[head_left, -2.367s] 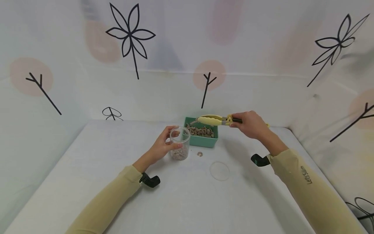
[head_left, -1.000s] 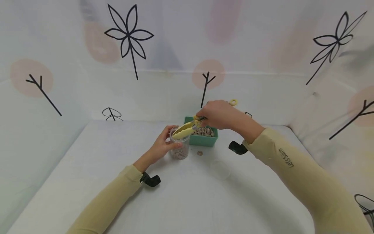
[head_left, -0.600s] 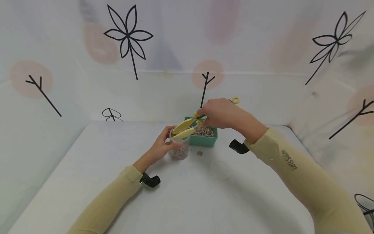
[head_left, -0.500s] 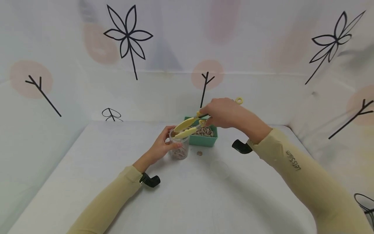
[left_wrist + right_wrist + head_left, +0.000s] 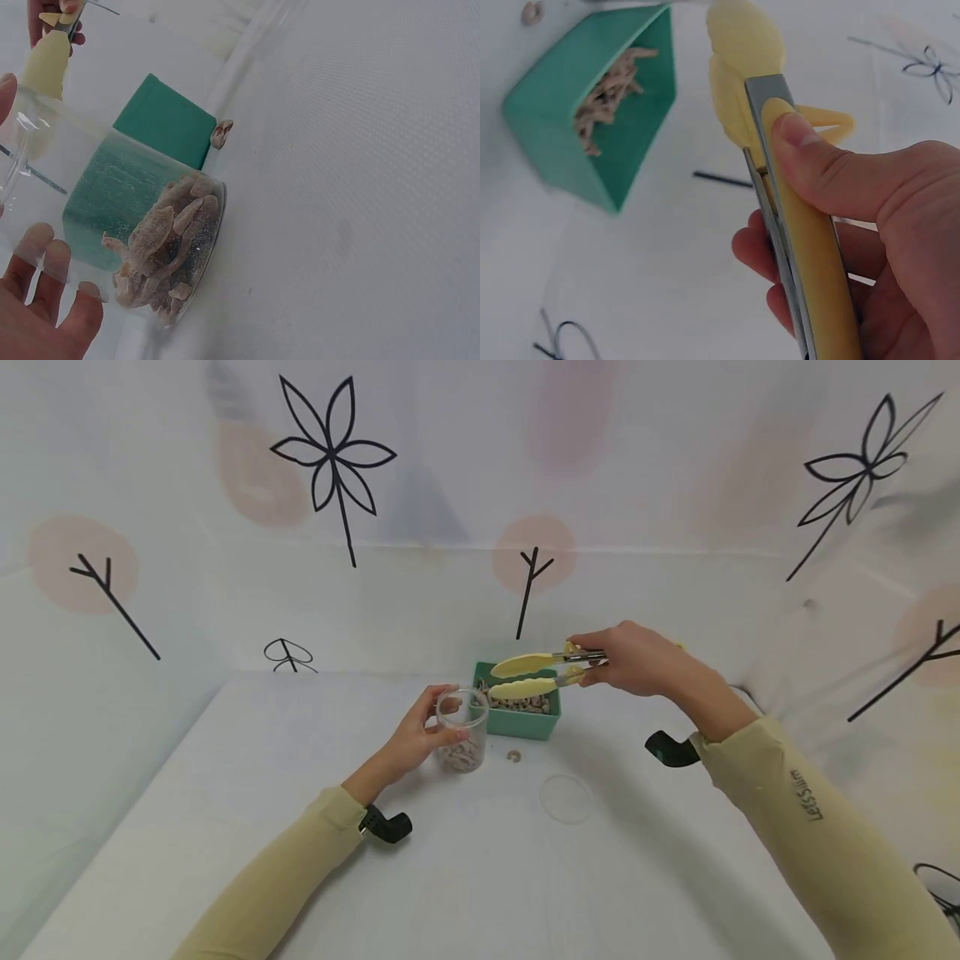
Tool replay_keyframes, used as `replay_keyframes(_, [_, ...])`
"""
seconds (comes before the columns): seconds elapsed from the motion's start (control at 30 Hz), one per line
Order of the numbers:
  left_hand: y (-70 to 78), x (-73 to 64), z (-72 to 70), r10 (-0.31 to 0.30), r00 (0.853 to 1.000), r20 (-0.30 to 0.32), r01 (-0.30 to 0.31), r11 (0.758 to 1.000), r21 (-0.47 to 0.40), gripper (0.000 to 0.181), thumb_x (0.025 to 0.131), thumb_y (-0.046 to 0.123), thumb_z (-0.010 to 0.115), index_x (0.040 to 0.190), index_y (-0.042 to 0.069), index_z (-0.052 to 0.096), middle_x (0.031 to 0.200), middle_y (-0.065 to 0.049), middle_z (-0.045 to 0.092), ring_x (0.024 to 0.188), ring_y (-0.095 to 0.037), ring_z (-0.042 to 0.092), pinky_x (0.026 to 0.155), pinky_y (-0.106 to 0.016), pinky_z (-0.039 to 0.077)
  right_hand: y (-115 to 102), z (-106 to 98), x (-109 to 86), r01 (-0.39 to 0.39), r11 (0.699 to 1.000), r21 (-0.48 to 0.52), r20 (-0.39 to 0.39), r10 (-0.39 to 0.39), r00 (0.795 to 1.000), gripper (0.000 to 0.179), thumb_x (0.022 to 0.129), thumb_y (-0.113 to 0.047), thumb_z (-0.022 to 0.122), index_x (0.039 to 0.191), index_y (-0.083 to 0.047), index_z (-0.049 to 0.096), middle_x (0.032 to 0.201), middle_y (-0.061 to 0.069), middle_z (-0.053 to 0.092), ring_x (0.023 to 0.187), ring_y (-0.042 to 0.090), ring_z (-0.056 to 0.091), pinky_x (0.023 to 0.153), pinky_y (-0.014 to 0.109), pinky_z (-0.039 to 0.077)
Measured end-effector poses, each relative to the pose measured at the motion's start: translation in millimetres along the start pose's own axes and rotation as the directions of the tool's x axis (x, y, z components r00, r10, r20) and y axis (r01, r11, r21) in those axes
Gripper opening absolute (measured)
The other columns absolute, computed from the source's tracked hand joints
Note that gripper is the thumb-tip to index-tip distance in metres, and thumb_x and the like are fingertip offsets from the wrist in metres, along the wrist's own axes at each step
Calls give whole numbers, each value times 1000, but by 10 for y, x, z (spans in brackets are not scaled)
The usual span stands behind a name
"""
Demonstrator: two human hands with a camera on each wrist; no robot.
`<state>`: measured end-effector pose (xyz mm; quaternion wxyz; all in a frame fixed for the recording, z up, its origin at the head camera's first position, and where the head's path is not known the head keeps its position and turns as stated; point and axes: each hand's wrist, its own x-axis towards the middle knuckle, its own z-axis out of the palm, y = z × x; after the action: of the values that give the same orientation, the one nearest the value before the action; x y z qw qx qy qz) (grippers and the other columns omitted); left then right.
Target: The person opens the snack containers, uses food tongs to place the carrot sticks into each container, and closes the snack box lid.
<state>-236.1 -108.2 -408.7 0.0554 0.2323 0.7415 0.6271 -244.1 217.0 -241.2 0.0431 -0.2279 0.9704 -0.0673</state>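
My left hand (image 5: 420,731) grips a clear plastic jar (image 5: 462,727) from the left, thumb in front and fingers behind. Greyish-brown dried pieces, powdery and curled, lie in the jar's bottom, seen closely in the left wrist view (image 5: 169,244). Yellow-tipped metal tongs (image 5: 802,217) are gripped in my right hand (image 5: 645,660), thumb along one arm and fingers around the other. The tongs' tips stand apart over a green box (image 5: 521,724), with nothing between them. Inside this box lie more of the same pieces (image 5: 611,94).
One loose curled piece (image 5: 513,756) lies on the white table in front of the green box. A clear round lid (image 5: 566,799) lies flat nearer to me. Behind the box rises a white patterned cloth wall (image 5: 412,610).
The tongs went from over the green box to the jar's mouth, spread apart there, then moved back right over the box without the piece they held. My left hand kept the jar in place.
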Motion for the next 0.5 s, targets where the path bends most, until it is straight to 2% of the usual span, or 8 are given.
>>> replay_keyframes(0.1, [-6,-2,-2,7,1000,0,-7,1000,2,68,91,11,74,148,13,36,141,-19,46,133,-34,42,106,-53,39,121,99,17,-31,999,13,4,31,1000,64,90,-26,76,145,-6,50,119,13,68,91,25,62,75,42,52])
replay_keyframes(0.2, [-8,-1,1,7,1000,-2,-7,1000,5,69,91,12,74,148,12,35,141,-18,46,133,-32,42,106,-52,39,196,198,59,-53,998,16,15,53,998,66,91,-27,75,146,-4,48,126,18,65,102,32,65,80,47,53])
replay_keyframes(0.3, [-5,6,0,7,1000,-1,-7,1000,3,70,91,12,74,149,10,35,140,-18,46,133,-32,42,106,-52,40,218,277,114,-76,997,10,28,76,997,68,91,-29,75,147,-4,47,130,21,62,113,37,62,86,52,51])
replay_keyframes(0.5, [2,3,6,-4,1000,-8,4,1000,-6,68,90,11,74,147,12,37,141,-18,47,133,-33,42,106,-53,39,177,412,246,-73,996,-60,90,78,993,77,89,-34,76,151,-4,41,126,22,63,114,38,60,86,54,51])
